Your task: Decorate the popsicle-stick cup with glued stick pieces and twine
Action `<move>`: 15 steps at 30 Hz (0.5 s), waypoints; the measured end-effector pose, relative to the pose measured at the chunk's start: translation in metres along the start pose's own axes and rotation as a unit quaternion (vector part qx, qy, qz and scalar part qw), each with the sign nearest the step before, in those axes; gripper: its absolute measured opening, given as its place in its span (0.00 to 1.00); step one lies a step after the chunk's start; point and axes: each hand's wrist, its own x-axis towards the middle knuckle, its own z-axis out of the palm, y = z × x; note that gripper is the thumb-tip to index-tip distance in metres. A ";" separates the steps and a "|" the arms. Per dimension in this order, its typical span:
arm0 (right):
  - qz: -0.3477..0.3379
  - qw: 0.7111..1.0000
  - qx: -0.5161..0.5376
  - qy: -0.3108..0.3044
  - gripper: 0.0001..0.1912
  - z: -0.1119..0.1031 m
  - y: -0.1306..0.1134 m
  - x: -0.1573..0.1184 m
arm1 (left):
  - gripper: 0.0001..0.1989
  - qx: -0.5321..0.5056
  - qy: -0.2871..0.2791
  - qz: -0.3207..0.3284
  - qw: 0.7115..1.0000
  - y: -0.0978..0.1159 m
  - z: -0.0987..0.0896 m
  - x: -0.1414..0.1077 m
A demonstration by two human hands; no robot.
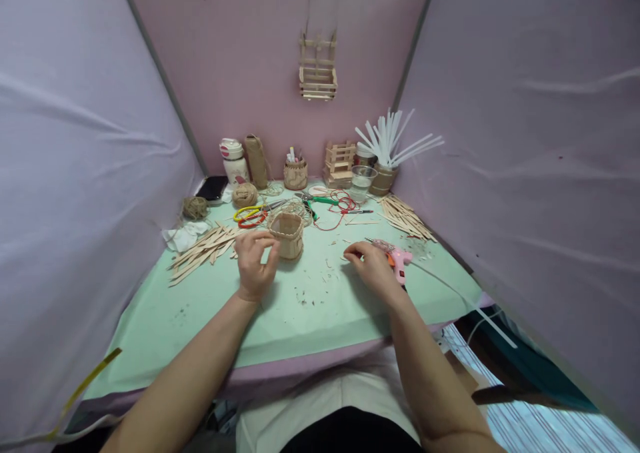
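Observation:
My left hand [257,263] is beside a small wooden-stick basket [290,240] with a braided rim, its thumb and fingers apart and nothing visible between them. The basket stands upright on the green cloth. To the right, my right hand [369,264] is over the cloth, its fingertips pinched near a small pale bit. What that hand holds, if anything, is too small to name. Just beyond its wrist lies a pink glue gun [401,260] with a long white glue stick in its back.
Wooden sticks lie in piles at left [203,250] and right [406,218]. Behind the basket are yellow-handled scissors [247,213], green-handled pliers [325,200], red cord [345,203] and twine [245,194]. A water cup [361,185] stands at the back. Scraps dot the middle.

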 end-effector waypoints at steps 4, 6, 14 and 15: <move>-0.036 0.996 -0.067 -0.049 0.09 0.020 -0.005 -0.001 | 0.06 -0.064 -0.149 0.084 0.983 0.013 0.001 -0.011; -0.037 0.993 -0.098 -0.052 0.09 0.026 -0.008 0.000 | 0.04 -0.097 -0.226 0.095 0.964 0.019 0.003 -0.013; -0.033 0.988 -0.126 -0.080 0.06 0.034 -0.013 0.001 | 0.06 -0.104 -0.284 0.130 0.944 0.021 0.012 -0.014; -0.034 0.989 -0.117 -0.082 0.06 0.035 -0.013 0.001 | 0.06 -0.104 -0.282 0.136 0.944 0.021 0.013 -0.015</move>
